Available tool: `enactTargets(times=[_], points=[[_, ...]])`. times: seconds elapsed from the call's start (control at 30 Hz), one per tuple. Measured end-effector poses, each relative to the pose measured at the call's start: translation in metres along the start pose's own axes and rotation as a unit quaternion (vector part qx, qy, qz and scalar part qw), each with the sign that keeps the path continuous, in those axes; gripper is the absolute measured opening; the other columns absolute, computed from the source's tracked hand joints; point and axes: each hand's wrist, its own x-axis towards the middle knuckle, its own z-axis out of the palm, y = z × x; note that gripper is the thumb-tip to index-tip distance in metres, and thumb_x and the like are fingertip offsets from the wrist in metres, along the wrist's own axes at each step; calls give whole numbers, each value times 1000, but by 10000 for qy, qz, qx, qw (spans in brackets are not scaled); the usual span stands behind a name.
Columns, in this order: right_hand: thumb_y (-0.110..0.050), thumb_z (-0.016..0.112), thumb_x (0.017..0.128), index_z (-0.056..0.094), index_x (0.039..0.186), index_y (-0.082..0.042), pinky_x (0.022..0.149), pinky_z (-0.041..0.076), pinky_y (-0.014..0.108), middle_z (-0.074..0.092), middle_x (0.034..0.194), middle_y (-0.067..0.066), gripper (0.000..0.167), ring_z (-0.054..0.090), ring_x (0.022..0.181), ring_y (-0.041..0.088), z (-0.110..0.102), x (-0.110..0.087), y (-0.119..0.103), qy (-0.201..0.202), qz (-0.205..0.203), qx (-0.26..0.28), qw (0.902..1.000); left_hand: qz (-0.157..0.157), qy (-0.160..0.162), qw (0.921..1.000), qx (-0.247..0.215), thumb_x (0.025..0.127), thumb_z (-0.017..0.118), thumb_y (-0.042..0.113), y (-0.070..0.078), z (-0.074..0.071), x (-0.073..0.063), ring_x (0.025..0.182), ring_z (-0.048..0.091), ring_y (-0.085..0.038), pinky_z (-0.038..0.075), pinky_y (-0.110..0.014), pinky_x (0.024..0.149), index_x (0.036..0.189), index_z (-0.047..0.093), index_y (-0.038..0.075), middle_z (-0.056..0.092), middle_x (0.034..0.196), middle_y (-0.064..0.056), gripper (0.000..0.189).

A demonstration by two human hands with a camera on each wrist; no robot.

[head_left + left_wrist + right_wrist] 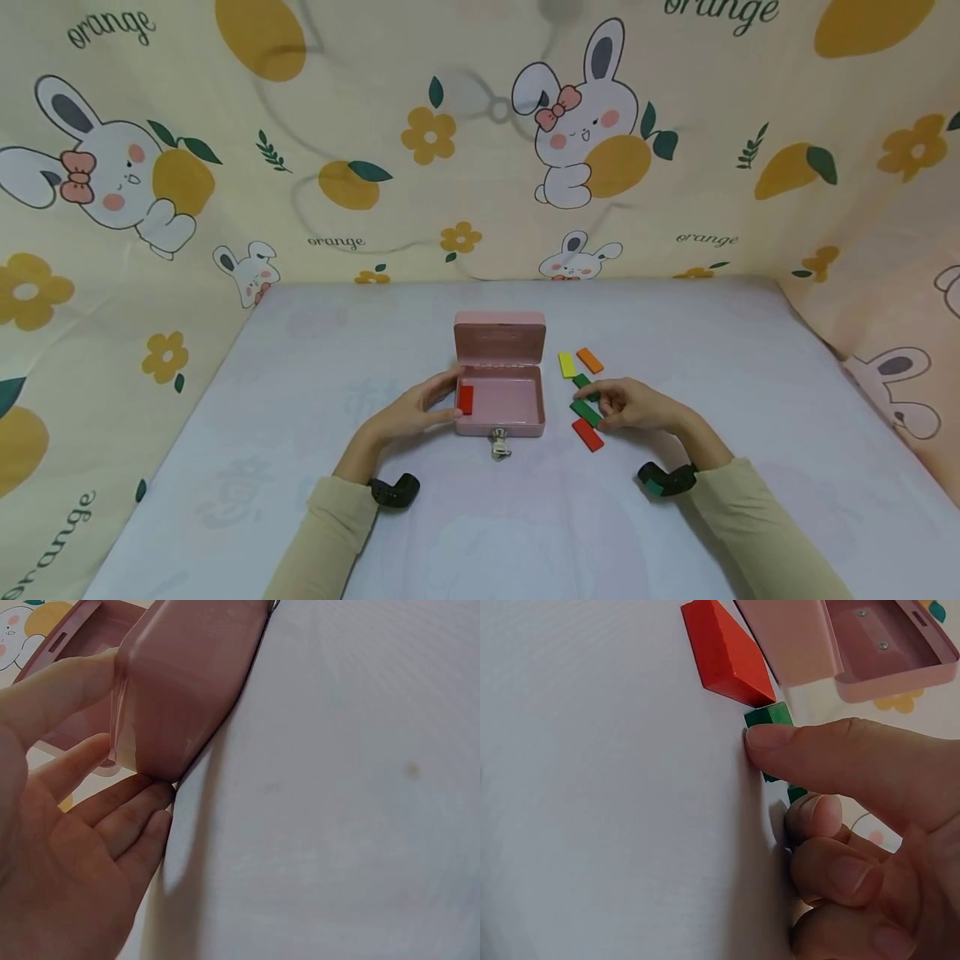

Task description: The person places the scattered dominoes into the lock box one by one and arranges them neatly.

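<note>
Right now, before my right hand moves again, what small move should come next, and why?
Probably, the right hand should pinch and lift the nearer green block. The thumb touches that block, the pink cash box stands open with the left hand against its side, and there is room beside the red block inside.

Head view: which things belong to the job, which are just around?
Likely in the job: pink box, touched by the left hand; inner red block; near green block, touched by the right hand; far green block; outer red block; yellow block; orange block.

Likely just around: printed backdrop; table cover; wrist cameras.
</note>
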Motion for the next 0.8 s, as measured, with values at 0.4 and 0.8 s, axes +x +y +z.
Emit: enactTargets(times=[0.4, 0.8], points=[[-5, 74, 80, 57, 124, 4, 56, 36, 18, 47, 73, 1, 48, 42, 61, 4, 0, -3, 2, 115, -67, 127, 9998, 73, 0, 9999, 99, 93, 64, 21, 0, 0, 0, 152, 20, -31, 19, -53, 124, 154, 24, 15, 19, 164, -7, 72], [-6, 73, 81, 57, 123, 4, 57, 37, 19, 46, 73, 0, 46, 43, 64, 5, 0, -3, 0, 271, -107, 242, 9993, 40, 29, 9999, 100, 93, 64, 23, -2, 0, 1, 152, 19, -30, 19, -53, 124, 153, 25, 16, 19, 164, -6, 72]])
